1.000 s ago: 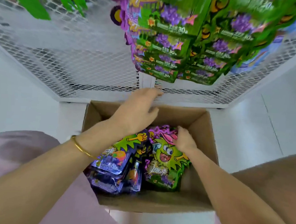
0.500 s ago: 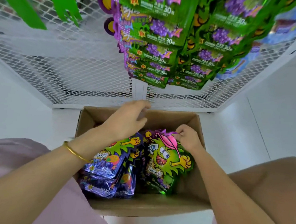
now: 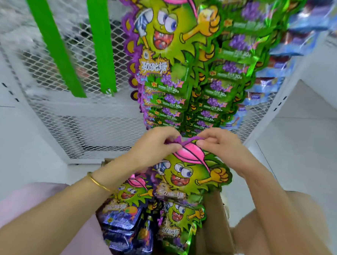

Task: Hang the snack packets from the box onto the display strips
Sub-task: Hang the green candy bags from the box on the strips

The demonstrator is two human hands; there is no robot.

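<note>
Head view: A person's left hand (image 3: 154, 146) and right hand (image 3: 221, 148) lift a green snack packet (image 3: 188, 174) with a cartoon face just above the open cardboard box (image 3: 216, 229) at 6 o'clock. Each hand pinches the packet's purple top edge between curled fingers and thumb, one on either side of its middle. This is probably to steady the hanging hole for a hook, though the fingers hide the hole itself. The packet faces the camera and its lower edge overlaps the packets in the box: purple ones (image 3: 122, 219) at 7 o'clock and green ones (image 3: 179, 222) beside them. A gold bangle (image 3: 98, 182) sits on the left wrist.

Two bare display strips (image 3: 51, 33) hang against the white mesh rack (image 3: 85, 122) at 11 o'clock and look like the likely destination. Already hung packets (image 3: 169, 38) fill a column from 12 to 1 o'clock, overlapping like shingles so that each front shows.

The strips' tops run out of frame and their hooks cannot be made out. Blue packets (image 3: 299, 42) at 2 o'clock are too blurred to read. The box's near wall is cut off at the bottom, and how many packets lie beneath the top layer cannot be told.
</note>
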